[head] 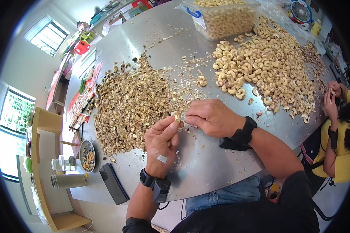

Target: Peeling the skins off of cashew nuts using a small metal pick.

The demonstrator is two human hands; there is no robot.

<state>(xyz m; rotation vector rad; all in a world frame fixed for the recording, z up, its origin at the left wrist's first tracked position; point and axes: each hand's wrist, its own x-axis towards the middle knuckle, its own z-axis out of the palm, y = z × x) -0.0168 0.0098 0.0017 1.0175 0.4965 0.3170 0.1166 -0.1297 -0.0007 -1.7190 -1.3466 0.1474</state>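
My left hand holds a cashew kernel upright between thumb and fingertips. Close by on its right, my right hand has thumb and index finger pinched together near the kernel; a thin tool seems to show between them, too small to name. A wide heap of brown skins and shell bits lies behind and left of my hands. Pale cashews form a big pile at the right back, and a small clump of cashew pieces sits between the two heaps.
A clear plastic tub of cashews stands at the back. On the left are a metal dish of cigarette butts, a metal flask and a dark case. A co-worker in yellow sits at the right edge.
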